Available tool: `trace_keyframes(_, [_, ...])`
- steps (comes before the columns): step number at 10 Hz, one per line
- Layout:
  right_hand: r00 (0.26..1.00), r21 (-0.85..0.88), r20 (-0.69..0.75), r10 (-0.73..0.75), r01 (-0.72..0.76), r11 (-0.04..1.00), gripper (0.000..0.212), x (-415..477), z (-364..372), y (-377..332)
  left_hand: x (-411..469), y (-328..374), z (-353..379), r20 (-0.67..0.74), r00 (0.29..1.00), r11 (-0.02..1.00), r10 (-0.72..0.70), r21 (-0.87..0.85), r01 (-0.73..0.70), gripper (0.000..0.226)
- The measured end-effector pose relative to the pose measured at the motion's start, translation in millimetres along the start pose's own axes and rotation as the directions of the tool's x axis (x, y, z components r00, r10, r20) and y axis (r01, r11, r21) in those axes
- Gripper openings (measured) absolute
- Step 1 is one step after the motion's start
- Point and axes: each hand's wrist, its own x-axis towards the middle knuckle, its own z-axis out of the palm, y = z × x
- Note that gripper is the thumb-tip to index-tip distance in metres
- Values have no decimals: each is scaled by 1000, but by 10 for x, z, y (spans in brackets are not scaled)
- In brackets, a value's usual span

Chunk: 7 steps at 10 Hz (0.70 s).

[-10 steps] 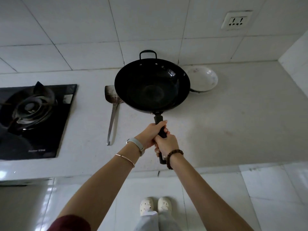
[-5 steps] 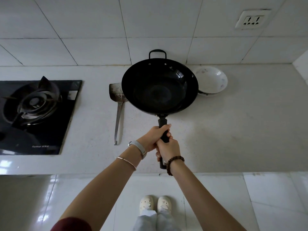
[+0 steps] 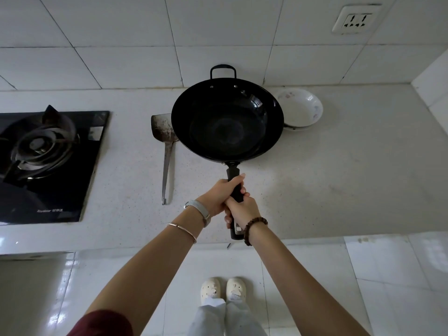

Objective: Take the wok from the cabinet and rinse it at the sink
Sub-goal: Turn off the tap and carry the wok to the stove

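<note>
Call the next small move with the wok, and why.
Probably hold both grips and carry the wok off the counter, turning to find the sink: left hand and right hand both grip its handle, it is between spatula and bowl, and no sink is in view.

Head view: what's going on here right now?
A person grips the long handle of a black wok with both hands, left hand ahead of the right hand, holding it out over the counter. A spatula lies on the counter to its left, a white bowl to its right. No sink is in view.
</note>
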Motion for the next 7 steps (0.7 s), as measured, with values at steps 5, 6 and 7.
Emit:
trace_keyframes(5, [992, -30, 114, 45, -41, 999, 25, -37, -25, 175, -249, -298, -119, -66, 994, 990, 84, -109, -91, 36])
trace_keyframes(6, [990, 3, 135, 34, -35, 999, 27, -41, -30, 205, -256, -358, -144, -82, 990, 988, 112, -99, -120, 39])
trace_keyframes(7, [993, 7, 121, 7, -8, 1000, 33, -81, -38, 181, -312, -370, -122, -119, 983, 989, 140, -22, -144, 38])
